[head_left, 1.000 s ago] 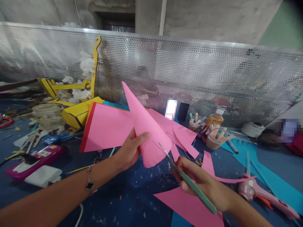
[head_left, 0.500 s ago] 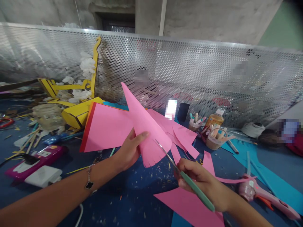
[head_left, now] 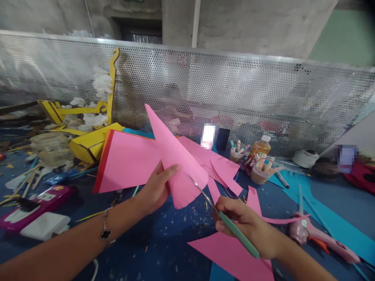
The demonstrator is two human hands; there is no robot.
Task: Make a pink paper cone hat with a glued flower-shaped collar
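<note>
Cone of pink paper held up over the blue table, tip slanting to the upper left, rim facing down and toward the right hand. Gripped by the left hand, thumb flat on the outside, other fingers mostly tucked out of sight. Right hand wrapped around the green-handled scissors, blade tip over the lower side of the cone. Compared with a second ago: blade slid a bit further across the paper toward the left thumb, cone barely moved in the grip, whole view swung a touch. Probably means mid-snip, with short slits along the lower rim and the right-hand stretch looking uncut. Can't make out the second blade, so no telling how far apart the two. Glue gun lying off to the right, stack of coloured sheets behind the left hand.
</note>
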